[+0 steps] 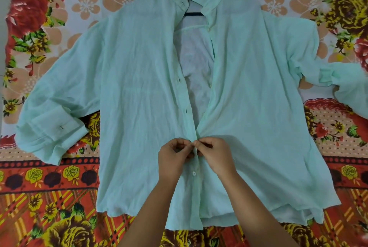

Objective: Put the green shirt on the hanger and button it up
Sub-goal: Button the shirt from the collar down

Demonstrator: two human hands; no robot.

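The floral bedsheet (49,177) carries the green shirt (139,87), a thin, creased, collared garment laid face-up with sleeves spread, evidently so both front edges can be reached. Well above the fastened white button (194,173), the dark hanger (193,14) shows inside the collar, so hanging appears done. Just above that button, the left hand (174,156) and right hand (214,155) each pinch a front edge, drawing them together, judged for the next closure; higher up the fronts gape.
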